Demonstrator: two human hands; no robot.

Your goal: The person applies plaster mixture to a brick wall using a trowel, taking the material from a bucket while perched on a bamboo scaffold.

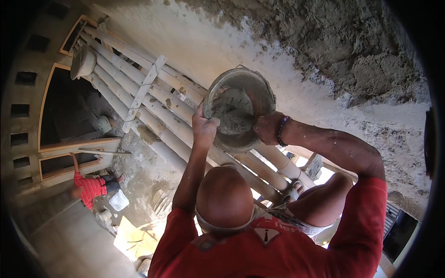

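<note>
A round, mortar-smeared bucket (238, 71) is raised over the bamboo scaffold (162, 134), with wet grey mortar (232, 111) inside. My left hand (204, 127) grips its left rim, fingers curled round the edge and thumb pressed near it. My right hand (267, 128), wearing a beaded bracelet, is closed at the right side of the bucket, its fingertips partly hidden inside. Below the bucket are my bare knees (336, 190) and a sandalled foot (294, 190) among the poles.
A plastered wall (352, 51) with rough grey mortar runs along the top and right. A pale container (83, 62) rests at the scaffold's far left end. Below left, a person in a striped red shirt (90, 190) is beside wooden window frames (95, 144); gaps show between poles.
</note>
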